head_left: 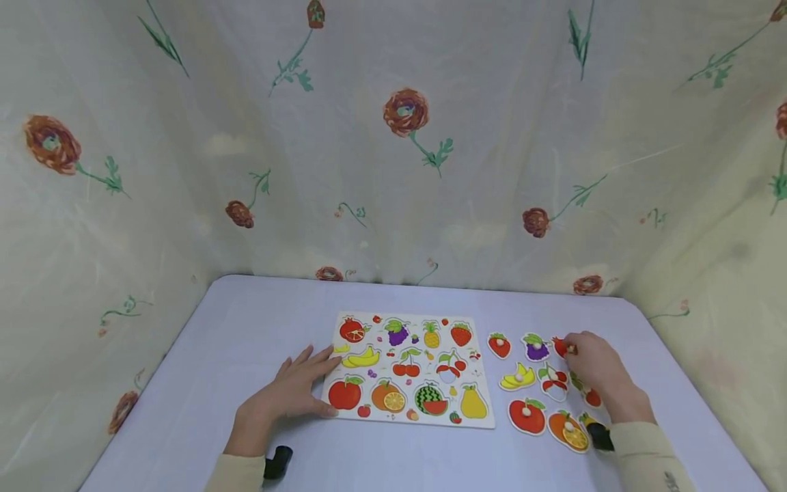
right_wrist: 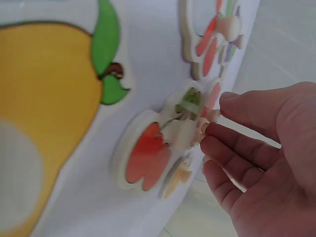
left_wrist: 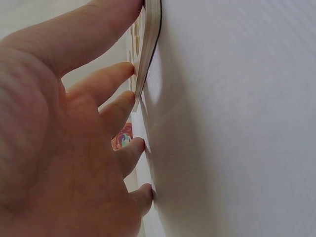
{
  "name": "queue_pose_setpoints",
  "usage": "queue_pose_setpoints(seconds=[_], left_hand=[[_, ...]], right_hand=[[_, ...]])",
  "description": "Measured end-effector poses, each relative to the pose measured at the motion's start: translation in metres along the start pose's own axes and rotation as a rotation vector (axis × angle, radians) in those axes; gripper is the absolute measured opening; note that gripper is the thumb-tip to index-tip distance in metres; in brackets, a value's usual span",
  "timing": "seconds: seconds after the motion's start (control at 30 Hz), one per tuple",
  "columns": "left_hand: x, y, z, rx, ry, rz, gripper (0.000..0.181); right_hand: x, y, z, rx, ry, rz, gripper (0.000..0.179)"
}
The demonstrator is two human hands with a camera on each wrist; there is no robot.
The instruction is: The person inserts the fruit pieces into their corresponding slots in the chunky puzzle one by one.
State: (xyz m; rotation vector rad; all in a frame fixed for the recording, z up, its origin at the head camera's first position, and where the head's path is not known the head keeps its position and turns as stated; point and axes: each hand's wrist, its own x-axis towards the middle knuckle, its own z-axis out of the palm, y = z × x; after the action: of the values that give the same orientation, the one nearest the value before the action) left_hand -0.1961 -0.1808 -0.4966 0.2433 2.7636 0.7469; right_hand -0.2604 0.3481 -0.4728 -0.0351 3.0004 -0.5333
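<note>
Filling the foreground, a pale worktop (head_left: 424,465) spreads below me. A flat fruit-picture board (head_left: 424,421) lies near its middle, long axis running left to right. My left hand (head_left: 292,389) is at the board's left edge, its fingers spread and relaxed, touching the side without gripping. My right hand (head_left: 599,365) is well apart from the board, over a cluster of loose, knobbed fruit pieces to its right. Nearer me in that cluster is an apple piece (head_left: 527,418); in the far row are a strawberry piece (head_left: 499,346), a grape piece (head_left: 536,349) and a red piece (head_left: 559,346), in order from the board outward. The red piece lies at my right fingertips, so that hand is much the nearer; half covered, its long axis I cannot tell. Smallest is its pale knob (right_wrist: 213,116), pinched between my right thumb and fingertips, how firmly I cannot tell.
</note>
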Motion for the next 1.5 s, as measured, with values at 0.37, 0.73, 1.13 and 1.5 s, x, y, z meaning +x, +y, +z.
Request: queue_pose_setpoints(seconds=[0.37,0.73,1.13,1.5], left_hand=[[-0.002,0.002,-0.001,-0.007,-0.001,0.003,0.093],[-0.001,0.001,-0.003,-0.014,-0.006,0.018,0.093],[-0.003,0.001,-0.003,-0.021,-0.014,0.014,0.093],[-0.002,0.002,-0.003,-0.019,-0.006,0.002,0.094]], right_hand=[[0.008,0.004,0.003,0.011,-0.021,0.039,0.036],[0.017,0.005,0.002,-0.030,0.002,-0.010,0.022],[0.017,-0.001,-0.005,-0.023,-0.095,0.058,0.022],[0.016,0.000,-0.008,-0.032,-0.065,0.052,0.022]])
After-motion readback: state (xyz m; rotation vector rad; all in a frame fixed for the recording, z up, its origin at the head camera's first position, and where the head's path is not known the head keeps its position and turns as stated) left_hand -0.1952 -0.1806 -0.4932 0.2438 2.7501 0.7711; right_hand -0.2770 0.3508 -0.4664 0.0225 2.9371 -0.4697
